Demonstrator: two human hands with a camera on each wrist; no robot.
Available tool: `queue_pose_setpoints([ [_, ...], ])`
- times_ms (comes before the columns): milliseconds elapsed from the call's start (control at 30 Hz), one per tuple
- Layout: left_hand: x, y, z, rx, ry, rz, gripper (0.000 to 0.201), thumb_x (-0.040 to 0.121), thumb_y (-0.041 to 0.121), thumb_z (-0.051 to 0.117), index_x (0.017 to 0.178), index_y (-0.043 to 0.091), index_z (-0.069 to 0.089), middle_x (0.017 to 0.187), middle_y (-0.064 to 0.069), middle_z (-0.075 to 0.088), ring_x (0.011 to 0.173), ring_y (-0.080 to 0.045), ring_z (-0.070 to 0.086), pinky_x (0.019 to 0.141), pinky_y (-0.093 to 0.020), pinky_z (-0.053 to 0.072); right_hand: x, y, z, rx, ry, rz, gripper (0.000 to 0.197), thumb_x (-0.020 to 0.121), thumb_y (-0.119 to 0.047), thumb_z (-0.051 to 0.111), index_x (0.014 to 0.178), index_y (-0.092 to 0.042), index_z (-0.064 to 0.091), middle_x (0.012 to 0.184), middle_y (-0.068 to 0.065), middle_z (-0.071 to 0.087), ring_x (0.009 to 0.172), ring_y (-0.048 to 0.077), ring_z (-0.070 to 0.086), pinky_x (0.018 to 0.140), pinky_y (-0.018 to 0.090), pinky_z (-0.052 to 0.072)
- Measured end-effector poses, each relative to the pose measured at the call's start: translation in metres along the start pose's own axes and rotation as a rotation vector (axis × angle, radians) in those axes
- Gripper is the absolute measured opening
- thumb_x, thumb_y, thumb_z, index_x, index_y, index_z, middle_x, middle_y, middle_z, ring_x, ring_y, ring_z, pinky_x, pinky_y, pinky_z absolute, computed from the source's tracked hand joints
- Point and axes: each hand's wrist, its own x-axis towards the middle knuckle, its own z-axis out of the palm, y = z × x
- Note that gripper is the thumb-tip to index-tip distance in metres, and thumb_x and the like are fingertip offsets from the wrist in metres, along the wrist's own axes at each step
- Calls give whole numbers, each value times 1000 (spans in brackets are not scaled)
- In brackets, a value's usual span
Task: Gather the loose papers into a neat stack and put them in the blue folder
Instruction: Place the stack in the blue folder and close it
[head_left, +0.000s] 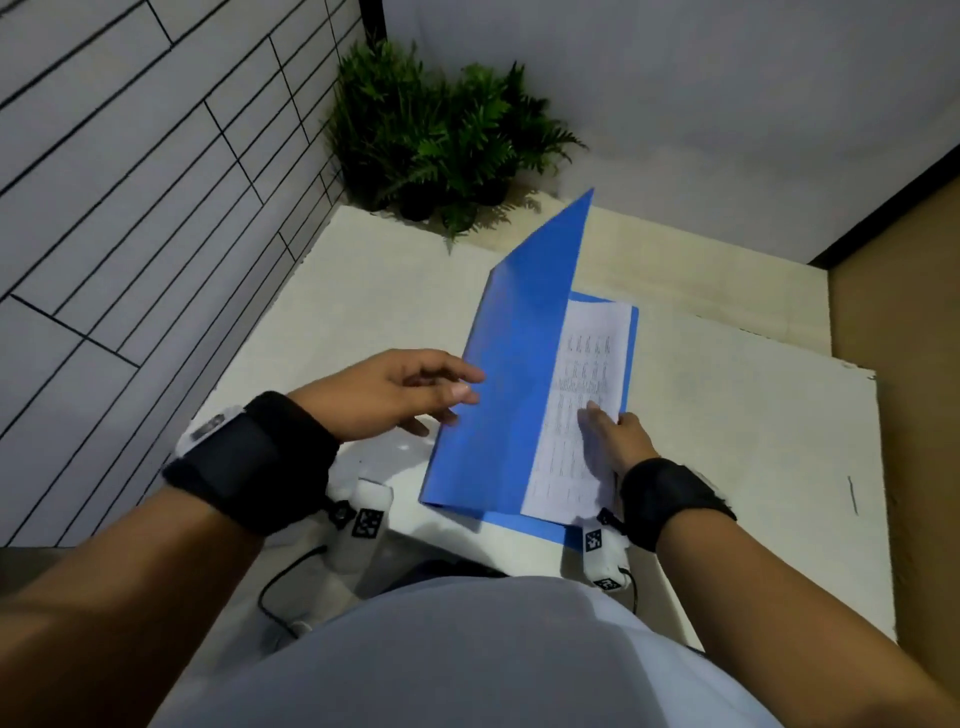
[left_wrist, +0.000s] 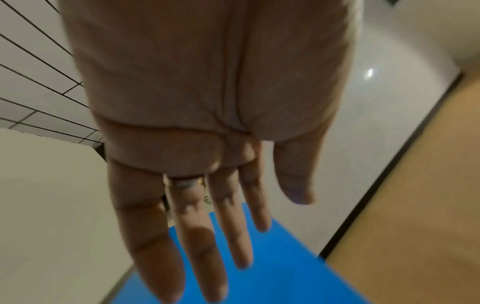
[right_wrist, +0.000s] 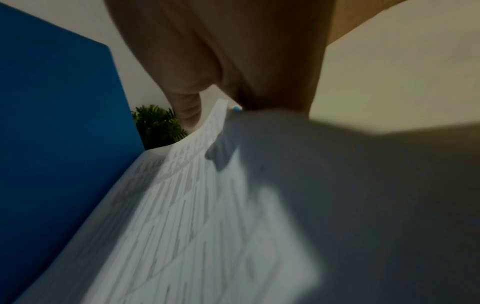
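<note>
The blue folder (head_left: 514, 374) lies on the white table (head_left: 753, 441) with its front cover standing half raised. A stack of printed papers (head_left: 576, 441) rests inside on the back cover. My left hand (head_left: 447, 400) is at the raised cover's left edge, fingers straight and touching its outer face. In the left wrist view the left hand (left_wrist: 233, 236) has its fingers spread over the blue folder (left_wrist: 285, 267). My right hand (head_left: 608, 421) pinches the stack's right edge, thumb on top. The right wrist view shows the papers (right_wrist: 194, 216) bowed upward beside the cover (right_wrist: 57, 123); the fingers are hidden beneath.
Green potted ferns (head_left: 431, 135) stand at the table's far corner. A tiled wall (head_left: 130, 208) runs along the left side. The table's right edge drops to a brown floor (head_left: 909, 364). A black cable (head_left: 280, 587) hangs at the near edge.
</note>
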Motion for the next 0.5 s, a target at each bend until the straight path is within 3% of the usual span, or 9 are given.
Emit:
queue_pose_setpoints([
  [67,28,-22,2,58,129,-80,28,96,31,58,123,28,61,113,4,66,106,-19,67,87,-34,52,-7,1,-12,103,-93,58,77,82,-71,45,135,-14,48,137,7,55,123,26,53,106,40,41],
  [133,56,-47,8,111,182,-160,33,95,28,59,128,27,57,124,-2,58,115,-22,58,86,-34,47,-16,2,-26,239,-147,95,45,97,-57,33,118,-24,55,113,2,67,102,18,63,83,30,51],
  [167,67,-57,13,138,183,-183,37,95,27,60,132,25,55,132,-6,54,124,-24,53,88,-31,44,-18,4,-32,259,-161,94,37,101,-52,29,109,-27,55,102,2,67,91,16,64,71,27,49],
  [200,77,-67,18,153,176,-194,40,95,25,61,134,23,54,139,-7,52,131,-24,49,90,-27,40,-19,6,-38,265,-156,73,38,101,-51,27,107,-26,55,101,4,67,88,18,64,69,28,48],
  [333,99,-87,42,155,157,-180,45,94,21,63,137,14,53,147,-6,48,130,-21,50,91,-17,36,-17,7,-39,193,-150,-7,48,102,-48,28,123,-13,54,112,4,64,102,23,61,92,36,48],
  [400,106,-95,46,159,203,-171,43,92,22,65,134,16,55,145,-6,50,125,-20,52,92,-19,37,-9,10,-33,99,-138,-27,52,101,-44,37,133,-5,52,132,9,58,122,27,55,109,42,39],
  [500,113,-105,40,172,255,-164,43,90,22,67,131,16,55,144,-8,51,131,-24,49,97,-22,37,10,16,-21,-50,-129,-102,57,99,-39,46,142,-2,43,149,13,42,138,29,41,117,46,28],
])
